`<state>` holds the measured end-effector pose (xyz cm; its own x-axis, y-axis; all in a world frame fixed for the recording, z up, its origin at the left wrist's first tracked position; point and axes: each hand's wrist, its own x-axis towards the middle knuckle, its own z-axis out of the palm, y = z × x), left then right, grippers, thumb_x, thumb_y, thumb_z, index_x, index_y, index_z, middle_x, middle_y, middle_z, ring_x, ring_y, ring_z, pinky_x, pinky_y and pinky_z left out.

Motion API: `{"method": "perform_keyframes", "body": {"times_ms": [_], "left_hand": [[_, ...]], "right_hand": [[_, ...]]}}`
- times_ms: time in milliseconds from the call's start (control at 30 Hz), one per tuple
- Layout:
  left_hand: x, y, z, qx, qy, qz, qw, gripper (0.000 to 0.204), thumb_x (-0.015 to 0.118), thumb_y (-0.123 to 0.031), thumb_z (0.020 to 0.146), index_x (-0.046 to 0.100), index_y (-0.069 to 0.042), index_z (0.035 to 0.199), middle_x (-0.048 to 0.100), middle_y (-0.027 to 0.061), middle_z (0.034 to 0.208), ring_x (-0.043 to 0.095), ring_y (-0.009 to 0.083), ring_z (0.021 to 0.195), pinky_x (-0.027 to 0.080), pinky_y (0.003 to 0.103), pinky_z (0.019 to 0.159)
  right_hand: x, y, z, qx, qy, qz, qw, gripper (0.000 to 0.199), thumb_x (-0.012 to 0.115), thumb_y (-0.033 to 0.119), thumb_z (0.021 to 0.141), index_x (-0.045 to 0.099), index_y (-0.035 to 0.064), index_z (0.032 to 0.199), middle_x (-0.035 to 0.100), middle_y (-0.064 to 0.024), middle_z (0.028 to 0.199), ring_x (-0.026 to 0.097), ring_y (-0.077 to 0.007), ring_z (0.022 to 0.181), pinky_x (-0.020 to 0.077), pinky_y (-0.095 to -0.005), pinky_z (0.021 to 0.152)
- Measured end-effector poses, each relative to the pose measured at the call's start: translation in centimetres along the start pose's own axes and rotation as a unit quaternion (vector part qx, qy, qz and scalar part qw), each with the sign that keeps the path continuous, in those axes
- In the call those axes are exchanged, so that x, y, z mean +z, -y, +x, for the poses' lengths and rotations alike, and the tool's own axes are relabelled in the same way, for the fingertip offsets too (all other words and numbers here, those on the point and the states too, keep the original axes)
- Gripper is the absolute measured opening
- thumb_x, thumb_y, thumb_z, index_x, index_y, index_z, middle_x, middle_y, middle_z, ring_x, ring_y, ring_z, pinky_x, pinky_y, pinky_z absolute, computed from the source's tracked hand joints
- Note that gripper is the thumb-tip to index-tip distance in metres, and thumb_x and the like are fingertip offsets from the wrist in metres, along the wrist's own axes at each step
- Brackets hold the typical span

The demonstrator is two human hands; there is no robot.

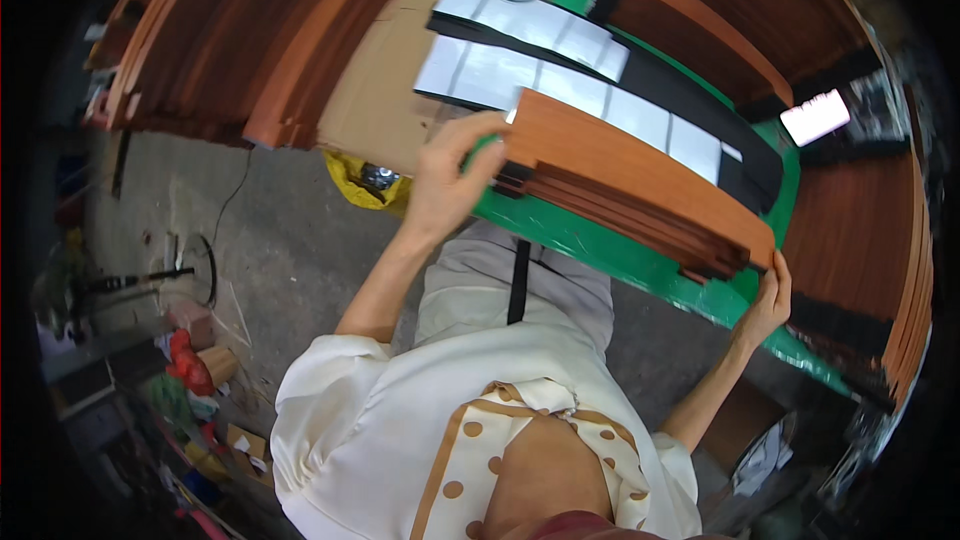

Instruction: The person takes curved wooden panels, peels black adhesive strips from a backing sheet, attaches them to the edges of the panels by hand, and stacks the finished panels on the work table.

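Both hands, left hand (447, 180) and right hand (768, 298), clamped on stacked brown wood strips (630, 185), green table (600, 245)

A stack of long boards (640, 190) lay on the table (600, 245) at the centre of the frame, the left hand (450, 175) at its left end and the right hand (768, 295) at its lower right end. Behind it, toward the top, two strips (540, 40) lay side by side. More board stacks (250, 30) filled the upper left, others (860, 230) the right edge, and a bag (365, 180) lay on the floor (270, 230) left of the table.
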<state>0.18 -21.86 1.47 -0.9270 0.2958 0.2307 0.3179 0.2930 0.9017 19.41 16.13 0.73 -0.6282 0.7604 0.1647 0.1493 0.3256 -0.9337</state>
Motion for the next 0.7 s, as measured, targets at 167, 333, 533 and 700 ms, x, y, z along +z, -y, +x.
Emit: {"method": "perform_keyframes", "body": {"times_ms": [167,333,533,700], "left_hand": [[-1.0,1.0,0.5,0.106,-0.061,0.172,0.977,0.033,0.063,-0.002,0.077,0.062,-0.003,0.11,0.063,0.015,0.107,0.059,0.0303,0.102,0.046,0.038,0.089],[-11.7,4.2,2.0,0.104,-0.27,0.476,0.831,0.029,0.065,-0.011,0.076,0.061,-0.003,0.103,0.063,0.0139,0.097,0.058,0.0331,0.09,0.046,0.042,0.08],[-21.7,11.3,-1.4,-0.141,-0.265,0.36,0.883,0.085,0.077,-0.041,0.07,0.04,0.002,0.133,0.039,0.0242,0.135,0.039,0.0367,0.125,0.034,0.042,0.104],[-21.8,10.1,-0.2,-0.181,-0.215,0.382,0.88,0.088,0.078,-0.041,0.067,0.04,0.002,0.135,0.042,0.0236,0.133,0.044,0.0346,0.123,0.037,0.04,0.102]], "right_hand": [[0.4,-3.2,-0.5,-0.032,-0.035,-0.082,0.995,0.026,0.048,0.006,0.094,0.06,-0.0035,0.115,0.062,-0.009,0.113,0.056,-0.0173,0.104,0.0428,-0.0294,0.091],[-0.3,-2.9,0.4,-0.005,-0.134,0.046,0.99,0.025,0.047,0.004,0.095,0.056,-0.0018,0.118,0.059,-0.009,0.115,0.055,-0.0149,0.106,0.0434,-0.0271,0.092],[0.1,-2.5,2.3,-0.02,-0.152,0.069,0.986,0.022,0.047,0.0,0.095,0.056,-0.0031,0.115,0.06,-0.0101,0.113,0.056,-0.0159,0.105,0.0456,-0.0268,0.092],[0.4,-2.2,2.5,-0.025,-0.147,0.073,0.986,0.017,0.05,0.001,0.094,0.06,-0.0022,0.106,0.062,-0.0083,0.104,0.057,-0.0135,0.098,0.047,-0.0255,0.088]]}}
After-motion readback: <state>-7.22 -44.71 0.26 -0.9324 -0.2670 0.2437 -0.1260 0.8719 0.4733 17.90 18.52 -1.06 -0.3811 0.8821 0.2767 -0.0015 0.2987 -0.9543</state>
